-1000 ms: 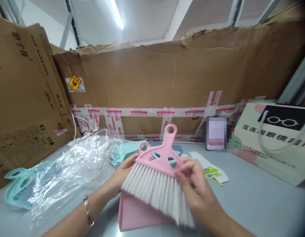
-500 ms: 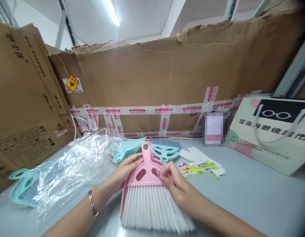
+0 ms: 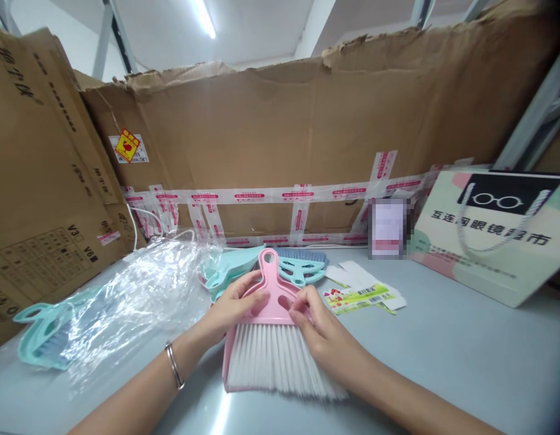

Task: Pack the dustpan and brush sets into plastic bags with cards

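A pink hand brush (image 3: 275, 308) with white bristles lies over a pink dustpan (image 3: 228, 368), its ring-ended handle pointing away from me. My left hand (image 3: 237, 305) grips the upper left side, thumb laid across the brush head and fingers round behind. On the other side, my right hand (image 3: 313, 326) pinches the brush head near its right oval hole. Most of the dustpan is hidden behind the bristles; its left edge and lower rim show. Just beyond lie a turquoise dustpan (image 3: 234, 266) and a turquoise brush (image 3: 300, 266) with blue-grey bristles.
Clear plastic bags (image 3: 144, 302) spread at left, partly covering another turquoise brush and dustpan set (image 3: 44, 338). Card packaging (image 3: 363, 296) lies right of centre. A paper gift bag (image 3: 492, 235) stands at far right. Large cardboard boxes (image 3: 243, 139) wall the back and left of the grey table.
My left thumb has moved onto the front of the brush head, covering its left hole. Brush and dustpan have risen slightly in view, and more of the dustpan's lower rim shows.
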`<action>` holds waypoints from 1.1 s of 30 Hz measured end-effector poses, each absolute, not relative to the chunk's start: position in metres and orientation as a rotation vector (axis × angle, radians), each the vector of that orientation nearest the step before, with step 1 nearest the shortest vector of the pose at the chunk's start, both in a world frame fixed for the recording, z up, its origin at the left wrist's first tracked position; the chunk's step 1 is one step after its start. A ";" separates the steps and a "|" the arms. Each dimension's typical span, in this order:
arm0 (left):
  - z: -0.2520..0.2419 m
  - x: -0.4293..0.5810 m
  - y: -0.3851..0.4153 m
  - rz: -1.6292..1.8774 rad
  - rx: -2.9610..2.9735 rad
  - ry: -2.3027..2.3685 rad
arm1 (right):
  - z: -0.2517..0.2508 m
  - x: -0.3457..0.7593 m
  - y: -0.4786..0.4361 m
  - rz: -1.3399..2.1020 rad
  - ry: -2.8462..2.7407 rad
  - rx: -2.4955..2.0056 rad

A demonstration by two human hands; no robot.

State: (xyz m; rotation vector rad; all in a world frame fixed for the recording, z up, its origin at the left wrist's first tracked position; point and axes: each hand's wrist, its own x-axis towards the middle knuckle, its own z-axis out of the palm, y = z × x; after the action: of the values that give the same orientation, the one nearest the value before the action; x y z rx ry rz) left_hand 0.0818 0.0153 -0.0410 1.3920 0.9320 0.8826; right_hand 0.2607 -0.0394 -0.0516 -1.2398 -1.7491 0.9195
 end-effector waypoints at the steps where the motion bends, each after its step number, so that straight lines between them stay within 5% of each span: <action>1: -0.042 0.082 0.015 0.900 1.407 0.938 | -0.051 0.260 -0.040 0.888 -1.764 -1.246; 11: -0.033 0.084 0.009 0.916 1.657 0.992 | -0.057 0.259 -0.038 0.100 -2.002 -1.234; 22: -0.035 0.089 0.008 1.047 1.685 0.979 | -0.070 0.253 -0.037 -0.396 -1.964 -1.315; 33: -0.043 0.092 0.011 1.068 1.672 1.068 | -0.064 0.260 -0.027 -0.336 -1.981 -1.302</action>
State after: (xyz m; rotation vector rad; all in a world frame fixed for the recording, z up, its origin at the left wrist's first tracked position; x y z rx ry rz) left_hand 0.0915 0.0107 -0.0426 1.6720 1.0685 1.0679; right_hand 0.2599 -0.0268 -0.0644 -1.3016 -1.9807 -0.3356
